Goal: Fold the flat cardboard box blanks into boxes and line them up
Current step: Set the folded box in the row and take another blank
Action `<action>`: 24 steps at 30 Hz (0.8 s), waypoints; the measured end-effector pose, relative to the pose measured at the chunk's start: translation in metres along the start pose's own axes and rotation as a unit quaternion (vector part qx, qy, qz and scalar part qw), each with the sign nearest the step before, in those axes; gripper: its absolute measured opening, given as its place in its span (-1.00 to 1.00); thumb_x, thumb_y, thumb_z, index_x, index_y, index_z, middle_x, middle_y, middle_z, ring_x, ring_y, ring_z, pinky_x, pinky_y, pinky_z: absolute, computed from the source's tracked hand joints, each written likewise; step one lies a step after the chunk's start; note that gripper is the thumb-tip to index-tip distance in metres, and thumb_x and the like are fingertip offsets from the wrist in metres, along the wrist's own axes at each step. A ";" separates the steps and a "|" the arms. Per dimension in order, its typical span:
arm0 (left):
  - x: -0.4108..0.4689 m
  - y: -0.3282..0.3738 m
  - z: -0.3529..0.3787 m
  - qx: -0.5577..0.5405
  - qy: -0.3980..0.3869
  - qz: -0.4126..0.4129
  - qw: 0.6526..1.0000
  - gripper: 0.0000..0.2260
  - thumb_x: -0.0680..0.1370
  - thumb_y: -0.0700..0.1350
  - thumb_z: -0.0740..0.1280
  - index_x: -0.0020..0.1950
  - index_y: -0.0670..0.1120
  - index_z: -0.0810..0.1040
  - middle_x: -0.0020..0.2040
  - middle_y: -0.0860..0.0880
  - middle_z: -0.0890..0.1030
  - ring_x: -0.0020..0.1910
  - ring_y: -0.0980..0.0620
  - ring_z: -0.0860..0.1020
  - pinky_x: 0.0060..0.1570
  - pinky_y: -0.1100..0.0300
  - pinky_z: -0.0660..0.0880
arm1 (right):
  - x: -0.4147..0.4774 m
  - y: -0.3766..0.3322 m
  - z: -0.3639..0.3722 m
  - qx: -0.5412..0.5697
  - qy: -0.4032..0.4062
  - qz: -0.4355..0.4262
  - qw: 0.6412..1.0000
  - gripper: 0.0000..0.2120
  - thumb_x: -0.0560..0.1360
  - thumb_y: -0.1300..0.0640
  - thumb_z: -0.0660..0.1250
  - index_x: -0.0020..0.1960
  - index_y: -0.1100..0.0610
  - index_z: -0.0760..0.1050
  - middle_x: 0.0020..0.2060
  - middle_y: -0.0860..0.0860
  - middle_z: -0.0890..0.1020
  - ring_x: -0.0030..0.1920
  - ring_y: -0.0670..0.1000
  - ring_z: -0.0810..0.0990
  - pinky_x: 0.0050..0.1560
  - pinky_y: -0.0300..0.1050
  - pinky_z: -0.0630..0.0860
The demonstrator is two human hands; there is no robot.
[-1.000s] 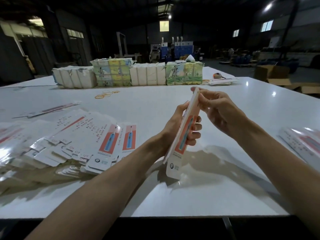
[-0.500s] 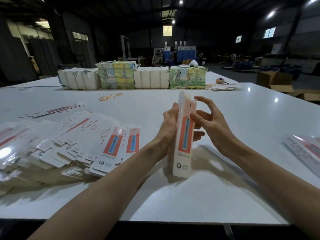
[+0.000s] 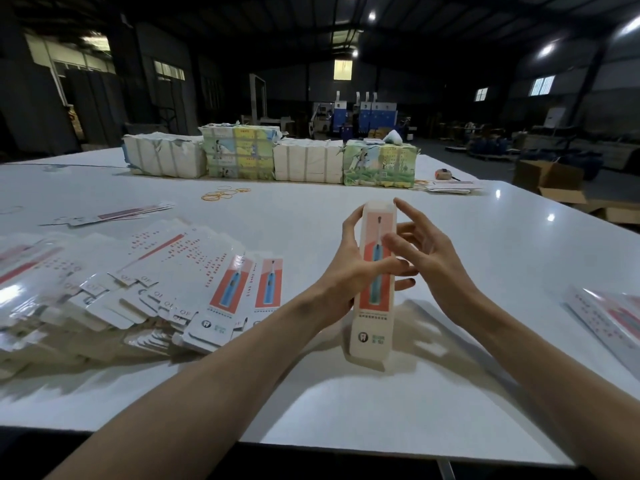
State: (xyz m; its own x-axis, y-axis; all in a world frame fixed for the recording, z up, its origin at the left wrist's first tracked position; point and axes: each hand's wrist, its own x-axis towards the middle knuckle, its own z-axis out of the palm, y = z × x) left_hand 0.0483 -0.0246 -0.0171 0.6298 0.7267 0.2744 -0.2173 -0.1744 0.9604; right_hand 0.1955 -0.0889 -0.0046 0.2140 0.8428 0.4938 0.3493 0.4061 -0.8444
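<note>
One box [image 3: 370,332] in left hand [image 3: 346,271] — blanks [image 3: 180,271] marked "OP"

Your folded box [image 3: 373,306] is long and narrow, white with a red panel that shows a blue toothbrush. It is lifted and stands almost upright. The flat blanks [image 3: 194,271] lie fanned in a pile to its left.

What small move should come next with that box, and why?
Probably the right hand should tuck in the lower end of the toothbrush box: the left hand grips the box, opened out, the right hand is spread open beside it, and that end looks unclosed.
</note>
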 end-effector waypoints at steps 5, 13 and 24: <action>-0.003 -0.001 0.001 0.056 0.029 0.039 0.997 -0.22 0.54 -0.21 0.52 0.49 0.32 0.11 0.19 0.01 0.54 -0.01 -0.02 0.70 -0.23 0.28 0.65 | 0.001 0.000 0.006 0.005 -0.004 -0.014 1.000 -0.59 0.51 -0.09 0.43 0.35 -0.18 0.50 0.05 -0.08 0.69 0.15 0.02 0.70 0.09 0.01 0.71; -0.003 0.000 0.002 0.085 0.000 0.003 0.996 -0.22 0.55 -0.21 0.52 0.54 0.24 0.12 0.18 -0.11 0.57 -0.08 -0.10 0.75 -0.14 0.08 0.71 | 0.006 0.013 0.000 0.047 0.012 0.007 0.999 -0.79 0.67 -0.06 0.33 0.29 -0.11 0.53 0.11 -0.05 0.71 0.16 0.06 0.71 0.15 -0.01 0.68; -0.008 0.002 0.005 0.101 -0.080 -0.037 0.991 -0.25 0.57 -0.24 0.49 0.53 0.20 0.10 0.16 -0.17 0.58 -0.17 -0.18 0.74 -0.14 -0.01 0.71 | 0.010 0.016 -0.018 0.014 0.099 0.002 0.995 -0.85 0.66 0.25 0.32 0.19 0.15 0.61 -0.03 -0.03 0.76 0.01 0.08 0.77 -0.03 -0.07 0.71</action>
State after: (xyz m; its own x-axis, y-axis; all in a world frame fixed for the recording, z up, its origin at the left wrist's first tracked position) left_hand 0.0470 -0.0341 -0.0171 0.7515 0.6312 0.1917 -0.0228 -0.2656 0.9638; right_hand 0.2193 -0.0801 -0.0097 0.3916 0.7593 0.5197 0.3231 0.4153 -0.8504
